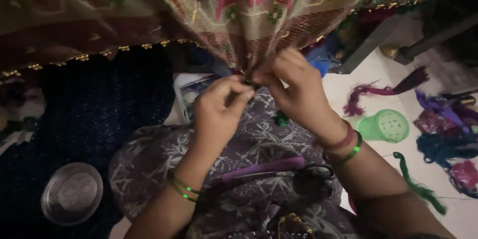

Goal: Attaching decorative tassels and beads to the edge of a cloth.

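Embroidered fabric (pixel 249 5) at twelve o'clock was pinched at its edge by left hand (pixel 217 114) and right hand (pixel 297 89); scissors (pixel 313 173) at five o'clock risked sliding off the lap

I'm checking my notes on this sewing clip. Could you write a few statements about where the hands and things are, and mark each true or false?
1. Both hands, left hand and right hand, pinch the edge of the embroidered fabric. True.
2. The scissors are in the right hand. False: they lie on the lap.
3. A green plastic cup lies on the floor to the right. True.
4. The round metal dish sits on the lap. False: it rests on the dark blue cloth to the left.
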